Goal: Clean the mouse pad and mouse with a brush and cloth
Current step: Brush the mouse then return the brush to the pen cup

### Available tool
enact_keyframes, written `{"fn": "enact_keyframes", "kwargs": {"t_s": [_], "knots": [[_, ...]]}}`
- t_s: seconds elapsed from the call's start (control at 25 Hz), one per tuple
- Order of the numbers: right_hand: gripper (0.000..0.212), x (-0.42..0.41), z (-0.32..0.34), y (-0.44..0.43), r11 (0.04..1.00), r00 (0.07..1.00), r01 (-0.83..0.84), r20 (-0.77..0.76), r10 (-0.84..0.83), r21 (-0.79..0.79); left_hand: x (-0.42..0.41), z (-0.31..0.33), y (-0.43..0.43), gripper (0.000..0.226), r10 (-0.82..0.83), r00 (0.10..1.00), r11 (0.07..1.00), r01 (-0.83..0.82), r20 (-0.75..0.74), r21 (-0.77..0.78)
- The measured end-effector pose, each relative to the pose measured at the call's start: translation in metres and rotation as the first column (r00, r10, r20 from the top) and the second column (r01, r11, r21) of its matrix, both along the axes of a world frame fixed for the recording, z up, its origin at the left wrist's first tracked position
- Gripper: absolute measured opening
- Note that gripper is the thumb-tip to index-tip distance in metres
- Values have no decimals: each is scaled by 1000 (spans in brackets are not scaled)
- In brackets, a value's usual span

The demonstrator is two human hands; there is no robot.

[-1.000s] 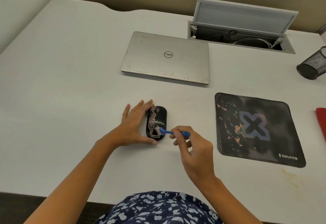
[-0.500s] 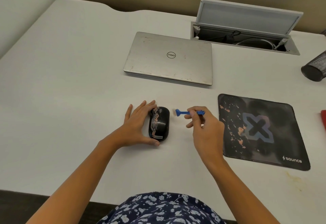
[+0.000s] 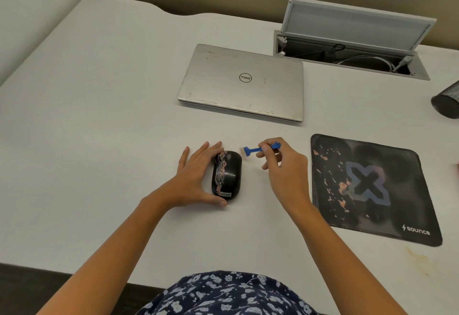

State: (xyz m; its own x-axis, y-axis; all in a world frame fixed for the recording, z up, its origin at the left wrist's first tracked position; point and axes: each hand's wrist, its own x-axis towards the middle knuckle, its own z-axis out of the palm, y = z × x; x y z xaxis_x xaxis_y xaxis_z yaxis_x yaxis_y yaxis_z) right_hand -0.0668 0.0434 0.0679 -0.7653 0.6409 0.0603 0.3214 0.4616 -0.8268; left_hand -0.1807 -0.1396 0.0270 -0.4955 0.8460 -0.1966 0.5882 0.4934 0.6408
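- The left hand is bracing the mouse on the desk. Its fingers are lying straight along the mouse's left side and the thumb is sitting across the near end, so the grip is loose and open rather than clenched, probably to stop the mouse sliding under the bristles.
- The right hand is pinching the handle of the small blue brush between thumb and fingers, with the grip closed tight on it.
- The brush head is pointing left toward the mouse but is hanging just beside its far right corner, not touching it.
- The mouse's top is showing pale streaks, so the brushing is likely not finished.
- The mouse pad is lying flat to the right, apart from both hands. Pale specks are scattered over its left half, and it looks as if it is waiting its turn.
- The cloth is not showing plainly anywhere.
- A closed laptop is sitting behind the mouse, out of the working area.
- A cable box sunk into the desk is standing with its lid raised, and cables and a plug are lying inside it.
- A black mesh cup is lying at the right edge, and I cannot tell what it is holding.
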Motion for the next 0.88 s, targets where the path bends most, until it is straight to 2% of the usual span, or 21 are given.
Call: {"fn": "enact_keyframes", "kwargs": {"t_s": [0.04,0.12,0.2,0.32,0.4,0.48,0.52,0.64,0.72,0.8,0.88], "knots": [[13,-1,-1,2,999,1000,25,-4,-25,32,0,0,0,115,2,1000,1000,-2,1,2],[12,-4,0,2,999,999,6,-51,-8,-38,0,0,0,115,3,1000,1000,-3,0,-4],[14,-7,0,0,998,999,-38,-23,37,-56,0,1,1,115,3,1000,1000,-3,1,-8],[16,-12,1,3,996,995,23,97,-31,86,1,2,0,115,7,1000,1000,-7,5,-2],[16,-14,3,2,1000,1000,17,9,-17,-12,1,2,0,115,8,1000,1000,-8,4,-4],[16,-18,10,-3,995,999,-33,-14,31,-96,1,3,1,115,5,1000,1000,-5,-1,-9],[17,-19,10,-4,995,999,-41,18,43,-86,1,3,1,115,4,1000,1000,-4,-1,-11],[19,-25,13,-1,996,992,24,119,-34,86,2,5,1,115,6,1000,1000,-6,7,-9],[19,-29,15,1,1000,998,22,61,-20,-20,2,6,1,115,7,1000,1000,-6,6,-12],[19,-30,18,-1,992,998,-2,69,10,-127,2,6,1,115,9,1000,1000,-9,5,-12],[21,-30,14,0,999,988,38,149,-35,-12,2,6,1,115,12,1000,1000,-12,6,-10]]}}
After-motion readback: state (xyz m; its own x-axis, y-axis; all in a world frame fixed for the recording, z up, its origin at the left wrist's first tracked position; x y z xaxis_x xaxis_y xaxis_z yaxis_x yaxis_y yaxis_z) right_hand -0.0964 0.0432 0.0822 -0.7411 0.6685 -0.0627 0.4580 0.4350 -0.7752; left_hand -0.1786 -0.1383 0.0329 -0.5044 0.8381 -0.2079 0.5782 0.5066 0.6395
